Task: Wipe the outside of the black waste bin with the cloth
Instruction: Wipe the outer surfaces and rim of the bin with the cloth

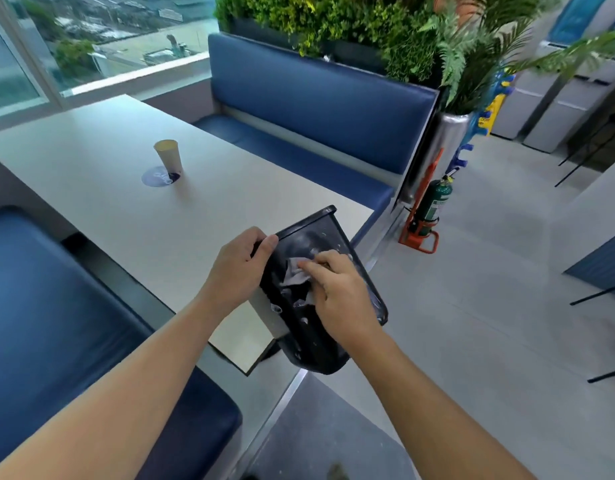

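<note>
At near corner of desk [153, 220]: black bin [334, 237] held tilted, lower end hanging past desk edge toward 6 o'clock. Left hand [240, 268] at bin's 9 o'clock, fingers [261, 237] curled round its far edge, gripping. Right hand [340, 299] on bin's upturned side, fingers closed on crumpled pale cloth [294, 271], pressing it to black surface. Paper cup [168, 157] upright on desk at bin's 10 o'clock, well apart. Fire extinguisher [434, 202] on floor at 2 o'clock.
</note>
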